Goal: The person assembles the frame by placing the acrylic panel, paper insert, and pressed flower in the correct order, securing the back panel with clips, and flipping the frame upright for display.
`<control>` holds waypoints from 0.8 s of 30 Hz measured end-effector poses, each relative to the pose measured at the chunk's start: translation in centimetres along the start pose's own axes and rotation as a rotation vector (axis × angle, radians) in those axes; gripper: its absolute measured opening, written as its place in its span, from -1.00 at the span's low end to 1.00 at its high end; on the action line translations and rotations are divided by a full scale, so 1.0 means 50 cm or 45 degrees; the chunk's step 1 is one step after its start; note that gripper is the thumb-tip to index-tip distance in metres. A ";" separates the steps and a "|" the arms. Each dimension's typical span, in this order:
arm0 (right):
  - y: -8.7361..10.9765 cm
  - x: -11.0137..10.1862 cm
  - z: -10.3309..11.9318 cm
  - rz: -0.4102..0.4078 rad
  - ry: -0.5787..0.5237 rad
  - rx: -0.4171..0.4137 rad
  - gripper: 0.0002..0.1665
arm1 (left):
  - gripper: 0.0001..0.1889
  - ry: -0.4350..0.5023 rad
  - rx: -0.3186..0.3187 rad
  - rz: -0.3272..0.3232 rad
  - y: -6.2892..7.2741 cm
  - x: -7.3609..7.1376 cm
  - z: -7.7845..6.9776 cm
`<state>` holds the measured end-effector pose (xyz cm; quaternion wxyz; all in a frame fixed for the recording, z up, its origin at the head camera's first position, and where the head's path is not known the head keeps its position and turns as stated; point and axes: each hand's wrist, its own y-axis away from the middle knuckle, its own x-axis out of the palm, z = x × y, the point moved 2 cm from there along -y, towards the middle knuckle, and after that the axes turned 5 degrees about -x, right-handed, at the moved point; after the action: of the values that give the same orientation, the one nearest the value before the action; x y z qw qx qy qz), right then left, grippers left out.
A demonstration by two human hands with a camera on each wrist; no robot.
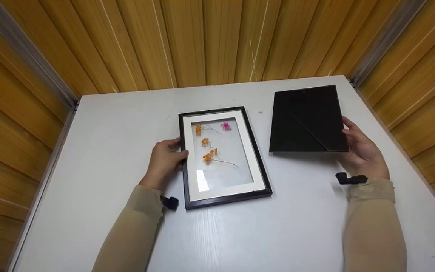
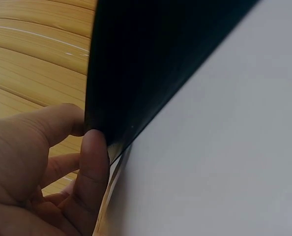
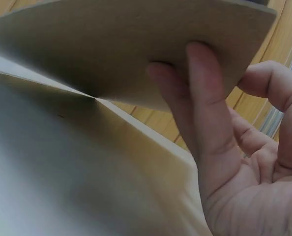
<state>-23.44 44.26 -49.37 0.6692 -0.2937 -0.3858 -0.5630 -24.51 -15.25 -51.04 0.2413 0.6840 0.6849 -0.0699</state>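
Note:
A black picture frame (image 1: 258, 151) with a white mat (image 1: 250, 155) lies over the table in the middle of the head view. Inside its window show several orange dried flowers (image 1: 207, 158) on thin stems and a pink flower (image 1: 225, 126). My left hand (image 1: 164, 160) grips the frame's left edge, the thumb on top. To the right, my right hand (image 1: 366, 151) holds a black backing board (image 1: 308, 117) by its lower right side, raised above the table. Its brown underside shows in the right wrist view, two fingers flat against it and the thumb at the edge.
The white table (image 1: 104, 158) is bounded by yellow wood-look panels (image 1: 217, 41) at the back and both sides. A small scrap (image 1: 260, 112) lies between the frame and the board. Dark straps (image 1: 351, 179) hang at both wrists.

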 end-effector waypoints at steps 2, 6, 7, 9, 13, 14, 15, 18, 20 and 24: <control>-0.006 0.002 -0.007 0.000 0.019 -0.045 -0.45 | -0.33 0.014 0.006 0.005 -0.001 0.001 -0.001; -0.016 0.009 -0.026 0.077 -0.068 -0.073 -0.46 | -0.32 0.054 0.015 0.021 0.001 0.003 -0.003; -0.018 0.011 -0.031 0.123 -0.105 -0.069 -0.46 | -0.32 0.059 0.017 0.023 0.002 0.004 -0.003; -0.020 0.014 -0.040 0.240 -0.164 -0.049 -0.45 | -0.33 0.054 0.017 0.021 0.003 0.005 -0.003; -0.026 0.026 -0.058 0.448 -0.219 -0.031 -0.38 | -0.33 0.034 0.017 0.013 0.003 0.007 -0.002; -0.028 0.030 -0.062 0.475 -0.220 -0.037 -0.37 | -0.32 0.035 0.017 0.013 0.003 0.007 -0.001; -0.029 0.035 -0.066 0.494 -0.217 -0.046 -0.35 | -0.32 0.038 0.017 0.014 0.002 0.008 -0.001; -0.035 0.050 -0.076 0.514 -0.183 -0.091 -0.34 | -0.32 0.056 0.017 0.016 0.002 0.008 0.001; -0.038 0.058 -0.083 0.518 -0.151 -0.112 -0.33 | -0.32 0.068 0.010 0.018 0.003 0.008 0.002; -0.047 0.076 -0.102 0.571 -0.110 -0.093 -0.32 | -0.32 0.085 -0.011 0.024 0.002 0.008 0.004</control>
<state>-24.51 37.58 -48.93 0.7494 -0.4199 -0.3186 -0.4007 -24.36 -14.96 -51.36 0.2219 0.6913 0.6864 -0.0416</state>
